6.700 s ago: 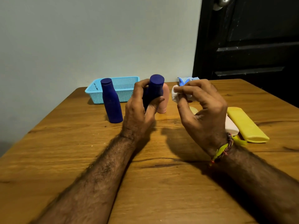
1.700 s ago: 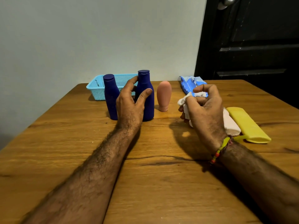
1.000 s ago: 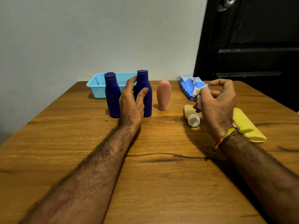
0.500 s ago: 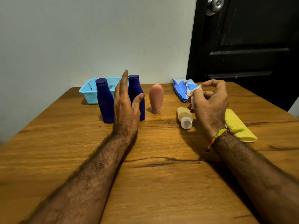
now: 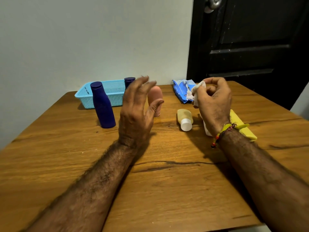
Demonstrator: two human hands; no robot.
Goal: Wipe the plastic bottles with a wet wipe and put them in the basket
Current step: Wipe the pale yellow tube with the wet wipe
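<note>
Looks like we go for the pink bottle [image 5: 155, 99] next: it stands upright just past our left hand [image 5: 137, 113], whose fingers are spread and empty, while our right hand [image 5: 213, 101] pinches the wipe [image 5: 197, 88].

Dim indoor light, soft shadows under both arms, blurred left fingertips [image 5: 147, 81]

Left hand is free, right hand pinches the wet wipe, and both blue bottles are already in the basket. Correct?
Not quite. The head view shows the blue bottle standing on the table in front of the basket, and the second blue bottle's cap shows beside it, outside the basket. The left hand is free, and the right hand pinches the wet wipe.
</note>
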